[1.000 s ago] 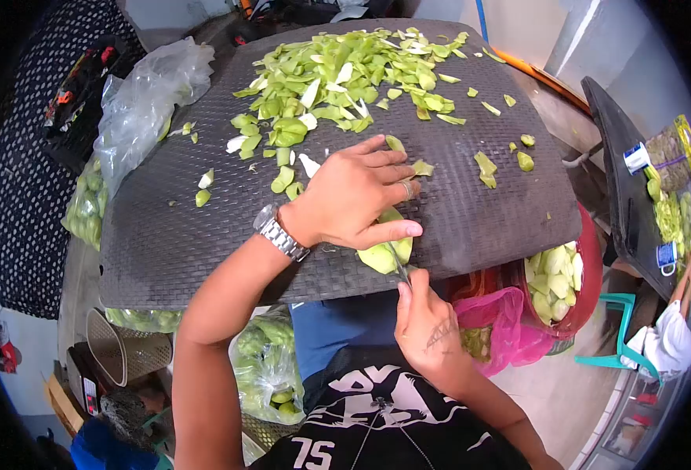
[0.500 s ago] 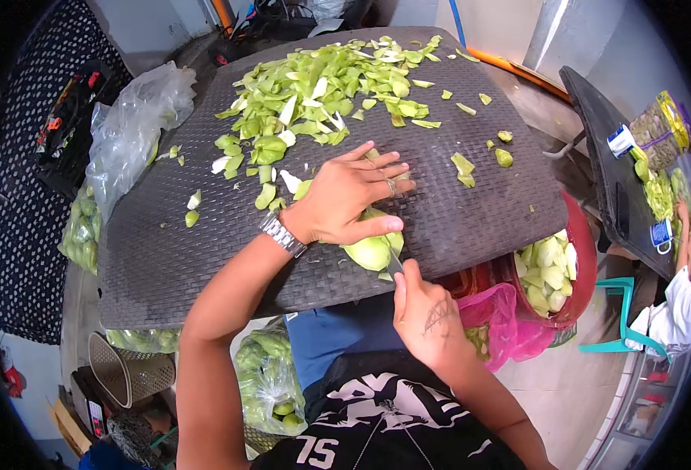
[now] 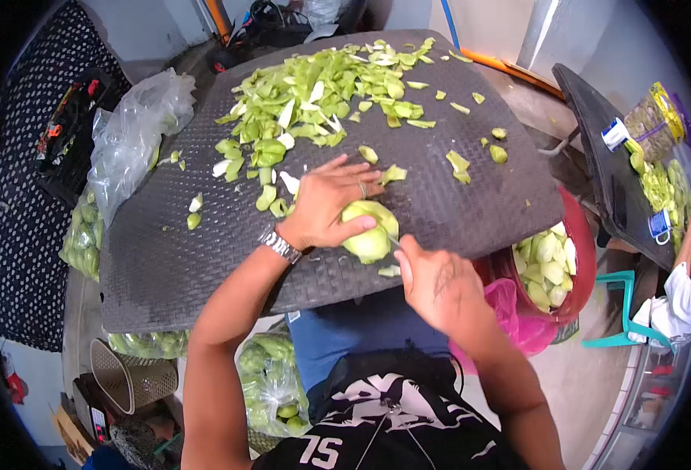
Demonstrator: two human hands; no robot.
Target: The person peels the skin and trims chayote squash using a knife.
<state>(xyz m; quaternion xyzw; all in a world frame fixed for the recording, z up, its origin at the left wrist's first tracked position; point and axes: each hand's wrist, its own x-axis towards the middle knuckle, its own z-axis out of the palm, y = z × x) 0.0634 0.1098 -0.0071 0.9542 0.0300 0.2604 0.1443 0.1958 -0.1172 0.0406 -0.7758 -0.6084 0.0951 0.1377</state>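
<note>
Peelings are strewn across table, red tub beside it; vegetable steadied by splayed left hand, knife gripped by right hand.

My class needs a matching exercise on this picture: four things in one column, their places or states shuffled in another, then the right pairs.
Things
1. Green vegetable
2. Knife
3. Peelings
4. Red tub

Places or states
A. Heaped toward the far side of the table
B. Gripped in the right hand
C. Holding pale green pieces
D. Under the thumb of the left hand

Pairs: 1-D, 2-B, 3-A, 4-C
</note>
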